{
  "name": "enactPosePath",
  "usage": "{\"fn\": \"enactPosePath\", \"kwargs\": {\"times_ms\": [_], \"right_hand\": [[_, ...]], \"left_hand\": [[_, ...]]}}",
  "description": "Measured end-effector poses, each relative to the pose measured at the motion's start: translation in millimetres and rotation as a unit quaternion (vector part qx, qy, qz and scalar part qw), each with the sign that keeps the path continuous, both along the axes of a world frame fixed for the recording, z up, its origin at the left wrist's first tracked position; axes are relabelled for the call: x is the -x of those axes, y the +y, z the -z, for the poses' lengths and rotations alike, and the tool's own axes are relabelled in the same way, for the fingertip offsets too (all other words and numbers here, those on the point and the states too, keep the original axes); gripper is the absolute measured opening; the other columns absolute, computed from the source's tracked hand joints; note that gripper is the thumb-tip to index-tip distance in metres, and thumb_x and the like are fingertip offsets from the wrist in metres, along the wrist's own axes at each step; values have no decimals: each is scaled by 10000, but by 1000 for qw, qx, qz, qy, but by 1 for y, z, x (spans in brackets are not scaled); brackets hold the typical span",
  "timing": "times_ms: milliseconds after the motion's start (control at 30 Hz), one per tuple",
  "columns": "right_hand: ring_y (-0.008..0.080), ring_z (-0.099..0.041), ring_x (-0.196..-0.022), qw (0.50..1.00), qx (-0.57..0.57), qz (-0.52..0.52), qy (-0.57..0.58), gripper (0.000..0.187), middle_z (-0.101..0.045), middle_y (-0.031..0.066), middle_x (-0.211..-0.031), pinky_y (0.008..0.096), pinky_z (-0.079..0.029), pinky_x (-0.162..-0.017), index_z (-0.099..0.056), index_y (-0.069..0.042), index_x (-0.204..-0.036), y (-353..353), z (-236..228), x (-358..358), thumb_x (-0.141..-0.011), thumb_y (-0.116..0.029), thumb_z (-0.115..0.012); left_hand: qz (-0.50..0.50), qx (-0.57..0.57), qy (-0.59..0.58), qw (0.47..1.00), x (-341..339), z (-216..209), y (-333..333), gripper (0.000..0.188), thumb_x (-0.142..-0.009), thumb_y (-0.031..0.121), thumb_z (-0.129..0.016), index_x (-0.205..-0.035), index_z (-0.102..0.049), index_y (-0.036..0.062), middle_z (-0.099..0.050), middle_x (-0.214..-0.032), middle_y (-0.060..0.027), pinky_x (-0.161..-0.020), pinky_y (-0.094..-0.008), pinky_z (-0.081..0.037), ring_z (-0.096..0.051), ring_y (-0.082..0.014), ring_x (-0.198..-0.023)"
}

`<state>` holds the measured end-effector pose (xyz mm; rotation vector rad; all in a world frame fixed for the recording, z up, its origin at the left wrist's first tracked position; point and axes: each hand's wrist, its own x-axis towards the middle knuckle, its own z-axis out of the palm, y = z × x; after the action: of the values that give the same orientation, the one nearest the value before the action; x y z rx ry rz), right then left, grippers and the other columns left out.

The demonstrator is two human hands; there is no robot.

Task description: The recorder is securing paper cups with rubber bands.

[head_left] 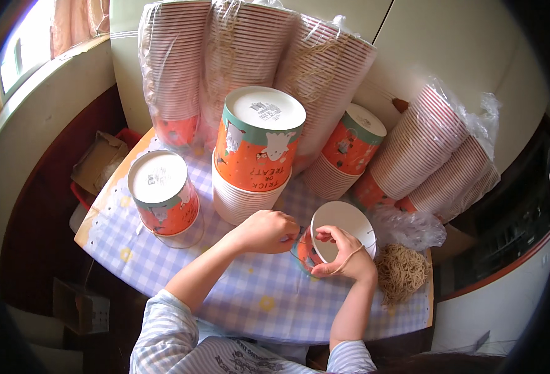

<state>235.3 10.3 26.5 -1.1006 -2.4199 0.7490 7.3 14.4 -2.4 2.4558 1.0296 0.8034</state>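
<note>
A paper bucket with a white inside and an orange printed side stands mouth up, tilted a little, on the checked tablecloth. My right hand grips its near wall, fingers over the rim and thumb near the outside. A beige cord loops across the back of this hand and runs toward the bucket's right rim. Beside the bucket's left side, my left hand is closed in a pinch; a thin dark line shows at its fingertips, too small to name. Right of my right hand lies a tangled heap of beige cord.
An upside-down orange bucket with a cord handle stands at left. Behind my hands rises a stack of upturned buckets, with a shorter stack to its right. Plastic-wrapped bucket stacks line the wall. Crumpled clear plastic lies at right.
</note>
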Motion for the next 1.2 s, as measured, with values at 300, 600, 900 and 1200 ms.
{"fn": "enactPosePath", "kwargs": {"times_ms": [300, 600, 900, 1200], "right_hand": [[197, -546, -939, 1000, 22, 1, -10, 856, -568, 92, -990, 318, -435, -832, -474, -44, -1139, 1, 3, 2, -485, -495, -793], [197, -552, -922, 1000, 15, -10, -11, 761, -574, 97, -974, 316, -439, -820, -483, -41, -1138, 0, 2, 2, -578, -483, -747], [278, -572, -877, 1000, -23, 0, -11, 241, -594, 134, -946, 350, -454, -762, -544, -28, -1011, 3, 6, 2, -807, -157, -536], [280, -571, -795, 995, -90, -16, -33, 135, -608, 114, -833, 364, -443, -727, -596, -33, -859, 6, 12, 5, -775, -120, -537]], "left_hand": [[-1, -21, -6, 1000, -5, 7, 1, 81, -669, 134, -579, -657, -551, 59, -576, -685, -70, -564, -369, -461, -572, -267, -651], [-10, -24, -20, 999, -10, 10, 0, 92, -660, 144, -591, -650, -553, 61, -577, -674, -70, -572, -367, -467, -578, -267, -658], [-14, -12, -26, 999, -20, 14, -3, 85, -679, 137, -591, -699, -571, 58, -574, -699, -70, -596, -363, -475, -578, -263, -684], [-26, -6, -41, 999, -26, 12, -6, 92, -700, 148, -594, -741, -600, 66, -583, -711, -67, -621, -363, -478, -584, -255, -704]]}}
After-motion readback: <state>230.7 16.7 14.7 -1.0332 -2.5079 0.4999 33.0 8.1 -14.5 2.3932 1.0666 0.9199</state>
